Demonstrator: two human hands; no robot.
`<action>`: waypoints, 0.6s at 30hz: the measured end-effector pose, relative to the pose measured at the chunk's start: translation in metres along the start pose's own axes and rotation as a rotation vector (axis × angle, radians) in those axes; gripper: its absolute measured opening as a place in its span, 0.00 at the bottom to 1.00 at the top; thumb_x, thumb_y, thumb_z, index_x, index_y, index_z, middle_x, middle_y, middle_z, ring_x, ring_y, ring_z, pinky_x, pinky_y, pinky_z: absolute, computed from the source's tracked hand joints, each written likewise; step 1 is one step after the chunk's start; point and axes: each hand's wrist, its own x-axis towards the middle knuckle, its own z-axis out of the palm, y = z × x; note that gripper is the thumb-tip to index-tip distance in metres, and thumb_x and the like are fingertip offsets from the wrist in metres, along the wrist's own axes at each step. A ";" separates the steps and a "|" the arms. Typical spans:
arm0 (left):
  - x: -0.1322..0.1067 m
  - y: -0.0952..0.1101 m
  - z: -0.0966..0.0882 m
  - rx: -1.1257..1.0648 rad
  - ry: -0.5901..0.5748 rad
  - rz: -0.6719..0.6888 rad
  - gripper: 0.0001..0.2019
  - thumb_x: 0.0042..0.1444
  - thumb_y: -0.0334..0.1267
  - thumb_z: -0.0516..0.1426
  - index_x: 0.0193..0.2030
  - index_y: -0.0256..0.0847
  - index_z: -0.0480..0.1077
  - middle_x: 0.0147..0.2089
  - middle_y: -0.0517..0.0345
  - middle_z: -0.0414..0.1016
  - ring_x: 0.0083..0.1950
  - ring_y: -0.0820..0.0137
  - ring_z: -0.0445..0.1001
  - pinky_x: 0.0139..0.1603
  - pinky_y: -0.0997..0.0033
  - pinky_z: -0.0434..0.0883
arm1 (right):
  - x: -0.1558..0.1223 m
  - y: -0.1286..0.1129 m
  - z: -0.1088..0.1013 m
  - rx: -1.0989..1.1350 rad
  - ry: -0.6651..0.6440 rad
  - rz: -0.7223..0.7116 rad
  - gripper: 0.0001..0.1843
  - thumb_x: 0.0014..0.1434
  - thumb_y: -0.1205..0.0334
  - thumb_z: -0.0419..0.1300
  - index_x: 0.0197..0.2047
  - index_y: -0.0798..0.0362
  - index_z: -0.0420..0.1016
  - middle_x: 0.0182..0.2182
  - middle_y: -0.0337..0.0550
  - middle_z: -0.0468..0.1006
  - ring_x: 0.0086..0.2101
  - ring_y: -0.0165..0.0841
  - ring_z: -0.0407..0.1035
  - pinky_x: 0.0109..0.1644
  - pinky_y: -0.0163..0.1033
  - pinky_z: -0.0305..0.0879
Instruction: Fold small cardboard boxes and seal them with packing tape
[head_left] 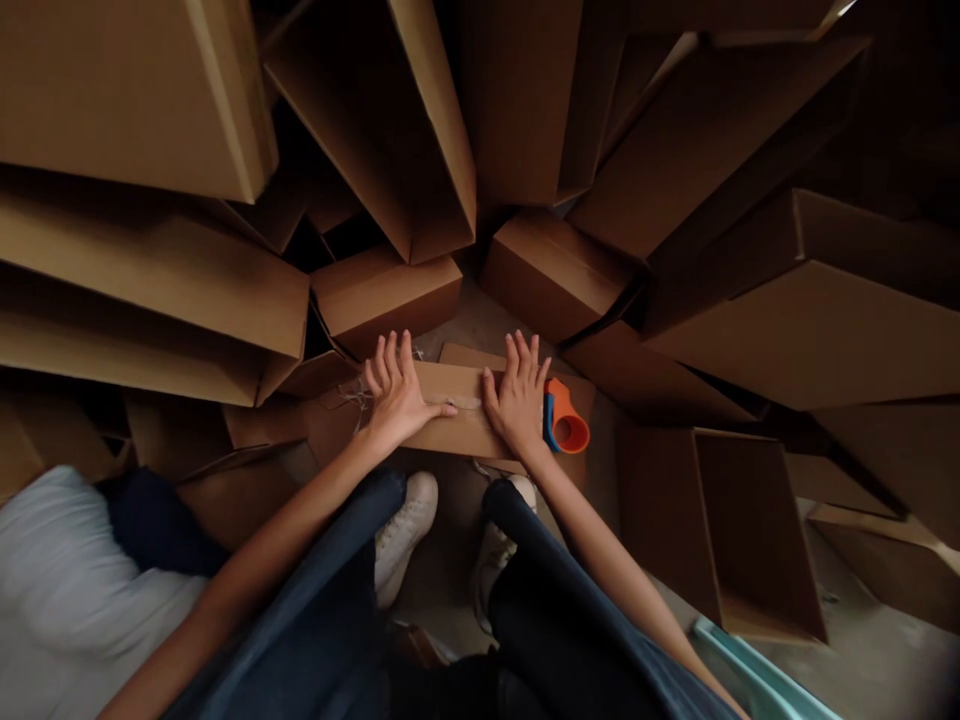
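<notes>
A flat brown cardboard box (457, 415) lies on the floor in front of me, with a strip of clear tape (461, 402) along its top seam. My left hand (397, 395) rests flat on the box with its fingers spread, the thumb reaching along the tape. My right hand (517, 400) presses on the box's right part, its fingers also apart. Just beside that hand stands an orange and blue tape dispenser (564, 420), touching neither palm nor fingers as far as I can tell. Loose threads or tape ends (352, 395) trail from the box's left side.
Large cardboard boxes (382, 130) are piled around the far side and both flanks. An open box (757, 530) lies at the lower right. My white sneakers (405, 530) show below the arms, a pale cloth bundle (67, 580) lies at the lower left, and a light blue object (757, 675) sits at the bottom edge.
</notes>
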 end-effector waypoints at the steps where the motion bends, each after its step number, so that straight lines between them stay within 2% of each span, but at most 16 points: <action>1: 0.002 -0.004 -0.003 0.007 -0.007 -0.001 0.69 0.35 0.64 0.68 0.74 0.34 0.35 0.75 0.28 0.39 0.75 0.40 0.36 0.69 0.34 0.42 | 0.000 0.000 0.001 -0.001 0.001 0.001 0.35 0.69 0.50 0.37 0.74 0.54 0.36 0.72 0.51 0.46 0.71 0.41 0.28 0.70 0.65 0.34; 6: 0.016 -0.031 -0.017 0.048 -0.074 -0.041 0.70 0.30 0.58 0.72 0.74 0.35 0.37 0.75 0.28 0.37 0.75 0.39 0.32 0.69 0.35 0.43 | 0.000 0.002 0.001 0.008 0.005 0.003 0.35 0.69 0.50 0.38 0.73 0.56 0.39 0.72 0.52 0.46 0.71 0.40 0.27 0.71 0.62 0.34; 10: 0.023 -0.055 -0.022 0.011 -0.167 -0.116 0.70 0.28 0.56 0.73 0.73 0.39 0.38 0.74 0.28 0.41 0.75 0.36 0.36 0.67 0.34 0.50 | 0.000 0.002 0.001 0.029 -0.001 0.012 0.35 0.68 0.50 0.39 0.73 0.55 0.38 0.72 0.52 0.46 0.71 0.41 0.27 0.71 0.64 0.34; 15: 0.025 -0.071 -0.021 -0.077 -0.269 -0.175 0.66 0.29 0.61 0.70 0.72 0.36 0.45 0.68 0.27 0.58 0.68 0.39 0.59 0.60 0.43 0.65 | 0.000 0.003 0.002 0.033 0.003 0.011 0.35 0.68 0.51 0.39 0.73 0.55 0.38 0.72 0.52 0.46 0.71 0.42 0.27 0.70 0.65 0.35; 18: 0.026 -0.076 -0.026 -0.094 -0.374 -0.238 0.57 0.30 0.66 0.67 0.65 0.35 0.60 0.57 0.30 0.73 0.56 0.42 0.74 0.49 0.52 0.73 | 0.000 0.004 0.002 0.028 -0.001 0.008 0.34 0.68 0.51 0.39 0.73 0.56 0.40 0.72 0.53 0.47 0.71 0.42 0.28 0.70 0.64 0.36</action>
